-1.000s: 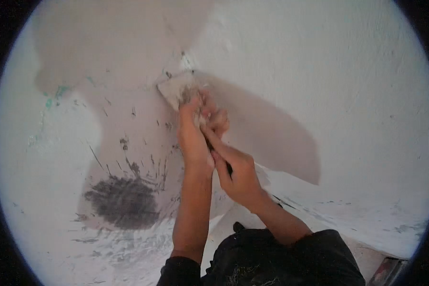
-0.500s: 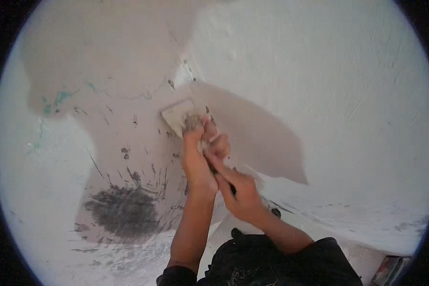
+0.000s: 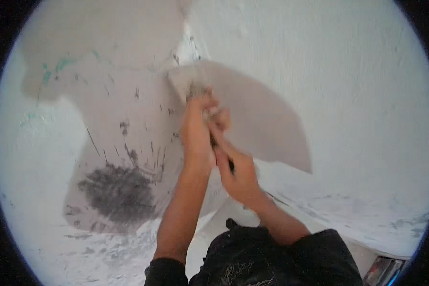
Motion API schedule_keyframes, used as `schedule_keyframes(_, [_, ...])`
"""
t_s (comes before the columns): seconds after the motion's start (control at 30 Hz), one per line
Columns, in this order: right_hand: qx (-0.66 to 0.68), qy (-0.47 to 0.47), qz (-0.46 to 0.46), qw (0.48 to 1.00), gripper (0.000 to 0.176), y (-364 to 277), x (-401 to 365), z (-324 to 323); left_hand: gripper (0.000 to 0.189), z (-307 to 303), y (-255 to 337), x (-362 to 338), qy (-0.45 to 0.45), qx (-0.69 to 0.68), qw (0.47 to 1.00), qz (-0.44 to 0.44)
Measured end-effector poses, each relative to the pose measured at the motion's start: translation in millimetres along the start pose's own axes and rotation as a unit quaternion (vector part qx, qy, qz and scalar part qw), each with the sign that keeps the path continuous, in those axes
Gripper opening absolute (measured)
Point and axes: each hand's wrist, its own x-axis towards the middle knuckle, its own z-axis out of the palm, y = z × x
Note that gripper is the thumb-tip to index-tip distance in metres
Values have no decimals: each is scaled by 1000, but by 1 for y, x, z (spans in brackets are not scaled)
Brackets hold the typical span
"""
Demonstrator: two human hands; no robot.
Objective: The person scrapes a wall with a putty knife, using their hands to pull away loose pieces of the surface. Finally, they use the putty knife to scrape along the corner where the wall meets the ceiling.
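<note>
Both hands grip one wide-bladed scraper point(image 3: 186, 82), its pale flat blade up against the wall near the corner. My left hand point(image 3: 195, 131) is wrapped round the upper handle, just below the blade. Lower down, my right hand point(image 3: 238, 174) closes on the dark end of the handle. The blade is a little blurred, and most of the handle is hidden by fingers. Around the blade the wall point(image 3: 105, 114) carries dark scratch marks and flecks.
A large dark scuffed patch point(image 3: 119, 193) lies at lower left. Green paint traces point(image 3: 66, 63) show at upper left. A shadow point(image 3: 267, 124) falls on the right-hand wall. Several box-like items point(image 3: 383, 270) sit at the bottom right.
Both hands and the scraper have moved up in the view, the blade also slightly right. The wall marks have shifted upward too as the view tilted. The grip looks the same.
</note>
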Motion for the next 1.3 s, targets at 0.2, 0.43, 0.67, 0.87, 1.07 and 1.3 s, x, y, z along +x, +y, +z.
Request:
schedule_keyframes(0.2, [59, 9, 55, 997, 42, -21, 6, -7, 19, -2, 2, 1, -23, -36, 999, -6])
schedule_keyframes(0.43, [12, -9, 32, 999, 45, -22, 14, -15, 32, 7, 8, 9, 13, 32, 999, 21])
schedule_keyframes(0.67, [51, -17, -34, 998, 45, -22, 10, -19, 28, 3, 1, 1, 5, -53, 998, 13])
schedule_keyframes(0.87, [31, -26, 27, 999, 45, -22, 11, -22, 26, 26, 6, -11, 88, 12, 996, 26])
schedule_keyframes(1.07, [4, -57, 82, 995, 41, -29, 16, -25, 22, 25, 4, 1, 67, -2, 998, 19])
schedule_keyframes(1.3, [-20, -54, 58, 997, 43, -30, 13, -29, 17, 24, -1, 2, 68, -22, 997, 17])
